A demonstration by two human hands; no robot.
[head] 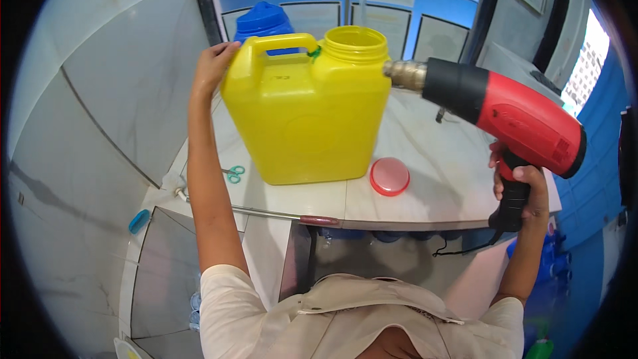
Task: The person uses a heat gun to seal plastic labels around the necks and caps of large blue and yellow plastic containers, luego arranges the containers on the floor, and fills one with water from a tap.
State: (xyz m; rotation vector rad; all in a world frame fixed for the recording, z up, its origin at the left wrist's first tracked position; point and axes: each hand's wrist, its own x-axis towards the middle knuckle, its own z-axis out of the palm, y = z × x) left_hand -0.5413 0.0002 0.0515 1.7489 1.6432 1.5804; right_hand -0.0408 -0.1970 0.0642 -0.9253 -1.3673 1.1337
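Observation:
A yellow plastic jerrycan (309, 124) stands upright on the tiled counter, its wide threaded neck (356, 42) uncapped. My left hand (215, 67) rests against its upper left corner, beside the moulded handle; the far fingers are hidden. In my right hand (531, 187) is the black grip of a red and black heat gun (523, 109). The metal nozzle (406, 75) points left at the jerrycan's right shoulder, just below the neck; whether it touches I cannot tell. Something green (315, 52) is tied around the handle's right end.
A red-rimmed round lid (390, 176) lies right of the jerrycan. Scissors with teal handles (234, 174) lie to its left. Along the front edge runs a metal rod with a reddish handle (319, 220). A blue container (263, 22) stands behind. The heat gun's cord (468, 249) hangs below the counter.

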